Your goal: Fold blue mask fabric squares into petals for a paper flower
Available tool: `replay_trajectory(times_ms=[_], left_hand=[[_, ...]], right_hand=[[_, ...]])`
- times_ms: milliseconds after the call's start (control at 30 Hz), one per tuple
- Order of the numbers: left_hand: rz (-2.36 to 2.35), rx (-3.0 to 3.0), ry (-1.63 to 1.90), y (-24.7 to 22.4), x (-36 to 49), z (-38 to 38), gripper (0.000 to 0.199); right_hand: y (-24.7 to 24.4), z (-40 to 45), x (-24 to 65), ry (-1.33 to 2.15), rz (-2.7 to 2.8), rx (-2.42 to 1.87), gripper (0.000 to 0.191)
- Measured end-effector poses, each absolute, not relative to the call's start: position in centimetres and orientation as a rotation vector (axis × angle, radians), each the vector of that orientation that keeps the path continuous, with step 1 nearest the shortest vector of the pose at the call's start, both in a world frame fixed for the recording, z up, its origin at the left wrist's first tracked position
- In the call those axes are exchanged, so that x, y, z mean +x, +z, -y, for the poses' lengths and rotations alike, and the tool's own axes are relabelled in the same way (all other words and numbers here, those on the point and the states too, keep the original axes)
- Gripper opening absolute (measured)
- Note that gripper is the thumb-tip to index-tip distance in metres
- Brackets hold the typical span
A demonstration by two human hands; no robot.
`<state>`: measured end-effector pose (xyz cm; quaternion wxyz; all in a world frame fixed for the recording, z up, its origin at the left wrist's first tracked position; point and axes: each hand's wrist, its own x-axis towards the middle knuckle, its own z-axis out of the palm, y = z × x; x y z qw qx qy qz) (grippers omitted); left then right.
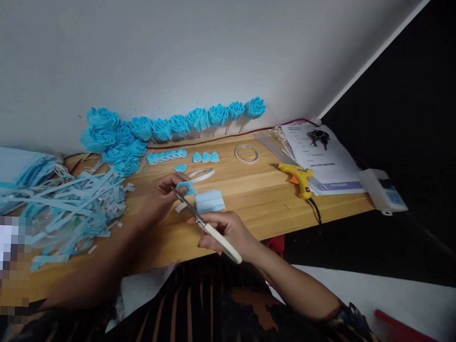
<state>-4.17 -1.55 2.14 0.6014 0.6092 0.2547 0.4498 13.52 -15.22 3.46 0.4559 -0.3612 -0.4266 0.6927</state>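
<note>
Between the fingers of my left hand (pixel 169 187) is a small light blue fabric piece (pixel 186 187). My right hand (pixel 227 231) grips white-handled scissors (pixel 221 241), whose blades reach up to that piece at my left fingertips. Whether the blades are touching it I cannot tell. Just beyond my right hand lies a stack of pale blue pleated pieces (pixel 209 201). A single blue petal-shaped piece (pixel 181 167) rests above my left hand, near a roll of white tape (pixel 201 175). Two rows of cut blue petals (pixel 167 156) lie farther back.
Blue fabric flowers (pixel 198 119) line the wall. Strip scraps (pixel 82 210) heap at the left beside folded blue sheets (pixel 20 167). To the right are a tape ring (pixel 247 153), a yellow glue gun (pixel 297 178) with a cord, a printed paper (pixel 326 160) and keys (pixel 319 138).
</note>
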Motion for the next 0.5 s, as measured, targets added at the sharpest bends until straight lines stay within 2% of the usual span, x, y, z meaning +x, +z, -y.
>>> replay_trajectory(times_ms=[67, 167, 267, 400, 500], left_hand=[[-0.581, 1.418, 1.068, 2.1, -4.3, 1.3, 0.03], [-0.587, 1.501, 1.049, 2.6, -4.0, 0.3, 0.025], [-0.548, 1.716, 0.994, 3.8, -2.1, -0.9, 0.018], [-0.428, 1.932, 0.969, 4.6, 3.6, -2.0, 0.017], [-0.467, 1.851, 0.842, 3.5, 8.7, -2.6, 0.026]], right_hand=[[3.9, 15.7, 14.6, 1.646, 1.06, -0.912, 0.054], [4.4, 17.1, 17.7, 1.519, 1.023, -0.941, 0.062], [4.4, 19.4, 21.2, 1.407, 0.876, -1.084, 0.056], [3.9, 22.2, 24.2, 1.331, 0.683, -1.152, 0.059], [3.8, 23.3, 24.9, 1.335, 0.693, -1.234, 0.06]])
